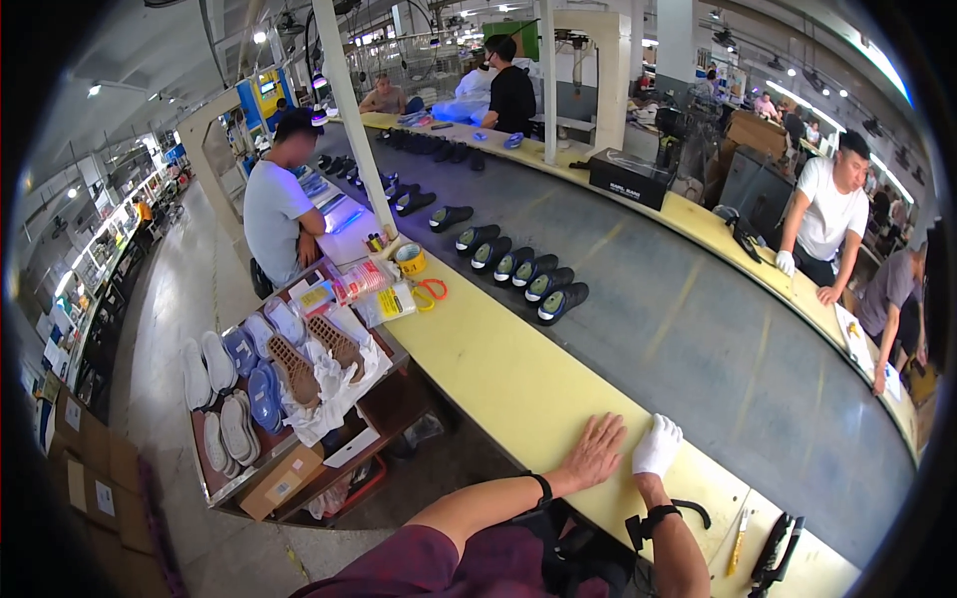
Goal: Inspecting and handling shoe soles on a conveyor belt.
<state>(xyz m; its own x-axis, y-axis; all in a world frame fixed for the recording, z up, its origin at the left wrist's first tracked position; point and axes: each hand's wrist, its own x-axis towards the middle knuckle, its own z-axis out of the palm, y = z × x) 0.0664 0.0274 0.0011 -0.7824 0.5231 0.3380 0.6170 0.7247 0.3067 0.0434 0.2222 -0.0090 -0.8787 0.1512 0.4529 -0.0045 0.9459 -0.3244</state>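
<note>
My left hand (595,450) is bare and lies flat on the yellow tabletop (498,354), its fingers stretched out and holding nothing. Close beside it, my right hand (658,446) in a white glove rests at the belt-side edge of the same top, fingers extended, with no object visible in it. Right of that hand lie a black curved strip (692,512), a slim tool with a yellow handle (737,543) and a black long-handled tool (776,555). Dark shoes (563,303) stand in a row on the grey conveyor belt (688,329), beyond my hands.
Orange scissors (431,291), a yellow tape roll (410,259) and plastic packets (391,302) lie farther left. A side table holds several soles and shoes (264,397). A black box (628,177) stands across the belt, where co-workers (827,209) lean on the far ledge.
</note>
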